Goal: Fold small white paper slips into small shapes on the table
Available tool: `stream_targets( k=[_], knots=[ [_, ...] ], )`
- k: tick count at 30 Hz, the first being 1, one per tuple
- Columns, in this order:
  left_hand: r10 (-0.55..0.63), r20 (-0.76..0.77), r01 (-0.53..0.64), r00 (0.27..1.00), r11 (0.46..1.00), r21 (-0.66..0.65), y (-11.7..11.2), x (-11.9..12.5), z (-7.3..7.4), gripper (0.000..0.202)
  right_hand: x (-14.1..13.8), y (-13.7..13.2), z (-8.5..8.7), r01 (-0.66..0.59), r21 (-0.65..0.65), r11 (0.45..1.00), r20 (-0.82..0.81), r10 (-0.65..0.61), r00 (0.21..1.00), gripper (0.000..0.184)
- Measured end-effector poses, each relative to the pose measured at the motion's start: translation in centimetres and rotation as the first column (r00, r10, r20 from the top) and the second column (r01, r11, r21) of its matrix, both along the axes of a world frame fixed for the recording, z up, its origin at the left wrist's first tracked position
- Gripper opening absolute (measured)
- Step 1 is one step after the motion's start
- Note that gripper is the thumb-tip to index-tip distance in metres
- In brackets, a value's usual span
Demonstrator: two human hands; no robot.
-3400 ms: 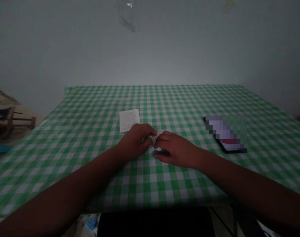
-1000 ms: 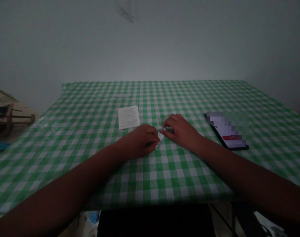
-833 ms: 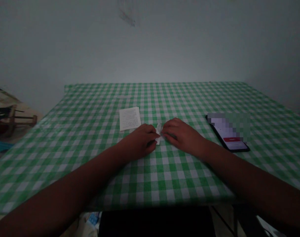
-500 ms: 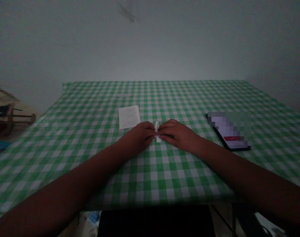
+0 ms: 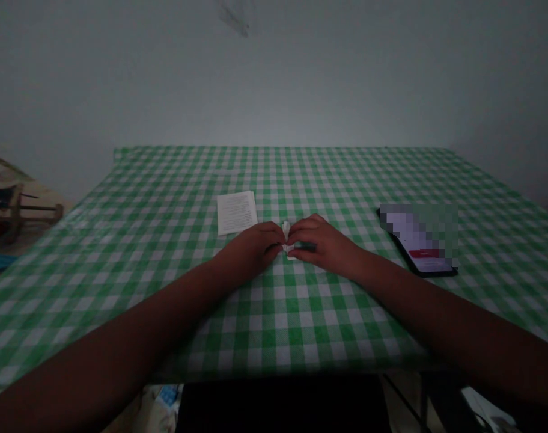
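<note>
Between my two hands is a small folded piece of white paper (image 5: 286,228), low over the checked cloth. My left hand (image 5: 253,246) pinches it from the left with thumb and fingers. From the right, my right hand (image 5: 321,240) grips the same paper, its thumb below and its fingers curled above. The fingertips nearly meet and hide the middle of the paper; its upper end and a bit of its lower end show. Just beyond my left hand lies a small stack of printed paper sheets (image 5: 236,211).
A green and white checked tablecloth (image 5: 283,325) covers the table. A phone (image 5: 429,258) with a lit, partly blurred screen lies to the right. Behind the table stands a plain wall (image 5: 274,78). Wooden furniture (image 5: 19,210) is on the floor at far left.
The fingers have shifted slightly on the paper; the right thumb and fingers are a little further apart. The paper's upper end looks more pinched together. Stack and phone lie as before.
</note>
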State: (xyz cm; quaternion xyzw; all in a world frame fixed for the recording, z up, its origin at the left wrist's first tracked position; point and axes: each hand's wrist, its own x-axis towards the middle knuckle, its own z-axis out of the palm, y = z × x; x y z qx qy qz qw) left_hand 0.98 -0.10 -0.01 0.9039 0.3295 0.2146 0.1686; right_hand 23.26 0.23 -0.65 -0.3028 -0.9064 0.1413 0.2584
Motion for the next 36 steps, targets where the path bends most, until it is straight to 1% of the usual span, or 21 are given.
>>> stream_targets(
  k=[6, 10, 13, 19, 26, 29, 32, 36],
  knots=[
    [-0.028, -0.023, 0.029, 0.999, 0.999, 0.034, 0.1, -0.1, -0.2, 0.02, 0.2, 0.1, 0.1, -0.012, -0.017, 1.0, -0.006, 0.012, 1.0, 0.014],
    [-0.027, -0.024, 0.028, 0.999, 0.999, 0.044, 0.0, -0.1, -0.1, 0.019, 0.3, 0.1, 0.0, -0.025, -0.023, 0.999, -0.013, 0.025, 1.0, 0.017],
    [-0.034, -0.021, 0.035, 0.999, 0.999, 0.036, 0.0, -0.1, -0.1, 0.02, 0.3, 0.1, -0.1, -0.02, -0.01, 1.0, -0.012, 0.019, 1.0, 0.017],
    [-0.039, -0.01, 0.04, 0.999, 0.997, 0.063, -0.1, -0.1, -0.2, 0.018, 0.2, 0.0, 0.0, -0.021, 0.02, 1.0, 0.012, 0.02, 1.0, 0.017],
    [0.007, -0.085, 0.0, 0.996, 0.997, 0.079, -0.7, 0.4, 0.1, 0.019, 0.0, -0.8, 0.7, 0.033, 0.012, 0.999, 0.081, -0.034, 0.996, 0.018],
    [0.021, -0.1, -0.013, 0.995, 0.997, 0.073, -0.8, 0.5, 0.1, 0.018, 0.0, -1.3, 1.1, 0.037, 0.012, 0.999, 0.101, -0.038, 0.994, 0.016],
    [0.021, -0.099, -0.016, 0.995, 0.999, 0.051, -0.6, 0.6, 0.1, 0.018, 0.1, -1.6, 1.3, 0.044, 0.009, 0.999, 0.13, -0.045, 0.99, 0.017],
    [-0.024, -0.053, 0.025, 0.998, 1.0, 0.01, -0.2, 0.2, 0.1, 0.019, 0.0, -1.3, 1.2, 0.086, -0.021, 0.996, 0.125, -0.083, 0.989, 0.017]
  ],
)
